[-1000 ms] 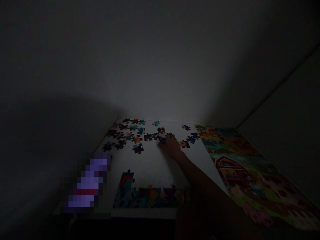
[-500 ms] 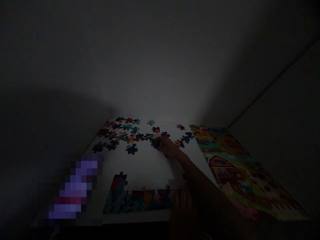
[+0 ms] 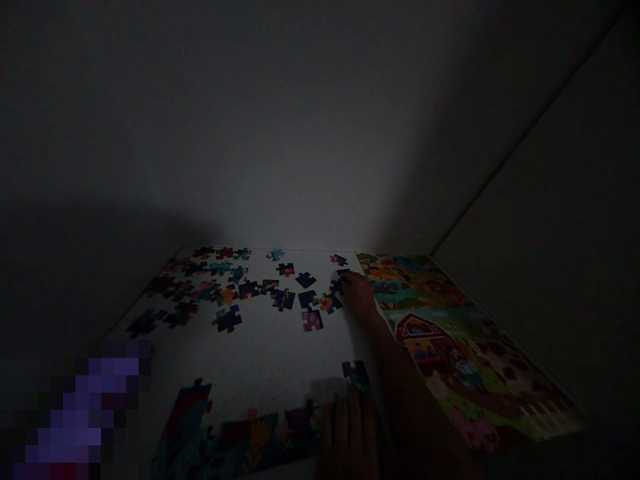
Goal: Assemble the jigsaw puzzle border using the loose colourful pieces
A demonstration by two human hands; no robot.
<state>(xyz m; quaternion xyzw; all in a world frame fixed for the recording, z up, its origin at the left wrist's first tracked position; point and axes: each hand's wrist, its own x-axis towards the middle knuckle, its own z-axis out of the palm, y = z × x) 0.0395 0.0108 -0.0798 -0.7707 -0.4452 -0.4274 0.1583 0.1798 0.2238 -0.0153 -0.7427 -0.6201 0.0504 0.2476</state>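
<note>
My right hand reaches to the far right of the white board, its fingers bent and pinched on a dark puzzle piece. Beside it lie an orange-and-dark piece, a dark blue piece and a pink piece with round eyes. My left hand rests flat near the board's front, fingers extended, over the right part of a joined puzzle strip. A dark piece stands just beyond its fingertips. The dim light hides fine detail.
Several loose puzzle pieces are spread over the back left. On the right lie a finished farm picture and an animal picture. A wall rises behind the board. A blurred purple patch covers the lower left.
My right hand has moved right from the middle pieces to the dark ones by the farm picture, uncovering the pink piece. The view has shifted slightly; my left hand stays at the front.
</note>
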